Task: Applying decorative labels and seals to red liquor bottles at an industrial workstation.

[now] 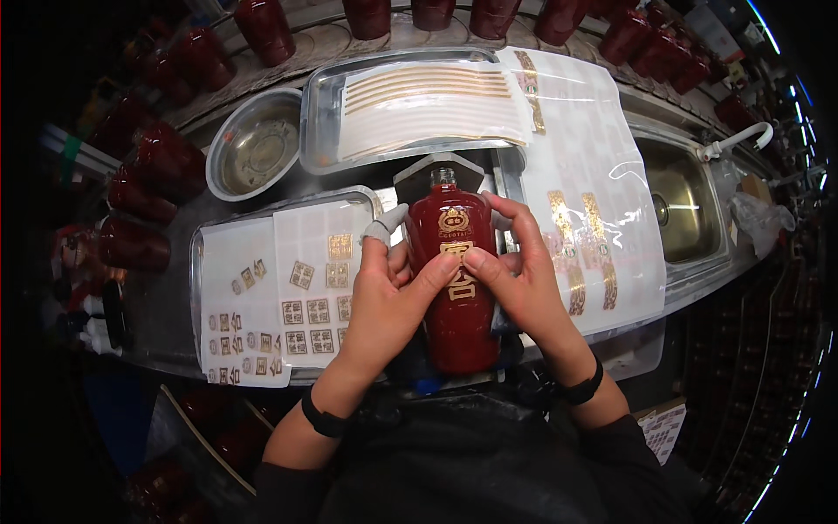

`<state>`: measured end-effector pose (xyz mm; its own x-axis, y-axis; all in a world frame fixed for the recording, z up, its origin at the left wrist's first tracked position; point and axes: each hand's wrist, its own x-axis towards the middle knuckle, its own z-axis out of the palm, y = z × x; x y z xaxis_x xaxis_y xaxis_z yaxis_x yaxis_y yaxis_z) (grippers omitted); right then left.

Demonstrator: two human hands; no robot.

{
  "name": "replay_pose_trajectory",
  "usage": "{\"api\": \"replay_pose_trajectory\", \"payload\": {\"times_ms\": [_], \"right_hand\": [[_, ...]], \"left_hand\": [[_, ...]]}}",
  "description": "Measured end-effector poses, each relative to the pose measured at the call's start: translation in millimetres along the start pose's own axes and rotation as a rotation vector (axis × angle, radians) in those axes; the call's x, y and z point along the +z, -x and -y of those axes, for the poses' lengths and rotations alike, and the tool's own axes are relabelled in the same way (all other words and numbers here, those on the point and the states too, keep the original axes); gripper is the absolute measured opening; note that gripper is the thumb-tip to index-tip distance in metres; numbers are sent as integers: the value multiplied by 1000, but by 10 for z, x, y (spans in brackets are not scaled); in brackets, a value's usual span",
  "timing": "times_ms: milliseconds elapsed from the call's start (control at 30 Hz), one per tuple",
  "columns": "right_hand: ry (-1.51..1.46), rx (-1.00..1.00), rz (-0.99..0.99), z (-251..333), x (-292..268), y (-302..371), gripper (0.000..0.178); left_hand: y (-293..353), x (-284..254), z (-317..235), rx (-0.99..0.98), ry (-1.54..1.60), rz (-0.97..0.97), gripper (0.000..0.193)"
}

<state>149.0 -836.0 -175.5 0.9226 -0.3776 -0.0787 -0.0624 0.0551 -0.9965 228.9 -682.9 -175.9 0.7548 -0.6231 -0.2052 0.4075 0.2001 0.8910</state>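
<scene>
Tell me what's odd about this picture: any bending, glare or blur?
Head view: fisheye distortion bows the rim of the rear tray; corners go black. Head view: glare streaks the glossy sheet at right and glints on the red bottle. Head view: the left hand and right hand look fairly sharp; far-left bottles are dim and soft.

Head fisheye, looking down at hands (383,301), close.

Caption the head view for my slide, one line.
Left hand and right hand cup a red bottle, thumbs on its front, decal sheets either side.
</scene>
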Motion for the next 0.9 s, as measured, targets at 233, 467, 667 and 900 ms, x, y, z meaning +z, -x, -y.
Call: {"api": "replay_pose_trajectory", "payload": {"times_ms": [233,467,667,900], "right_hand": [[-81,14,26,-40,-17,122,69],[-78,6,36,-63,-8,160,74],[-111,20,61,-9,5,190,80],[-59,9,65,-11,14,194,82]], "left_hand": [[130,-25,28,-46,55,0,72],[149,-57,46,-57,49,21,75],[181,-47,44,-54,13,41,80],[200,-27,3,-82,-2,40,82]]}}
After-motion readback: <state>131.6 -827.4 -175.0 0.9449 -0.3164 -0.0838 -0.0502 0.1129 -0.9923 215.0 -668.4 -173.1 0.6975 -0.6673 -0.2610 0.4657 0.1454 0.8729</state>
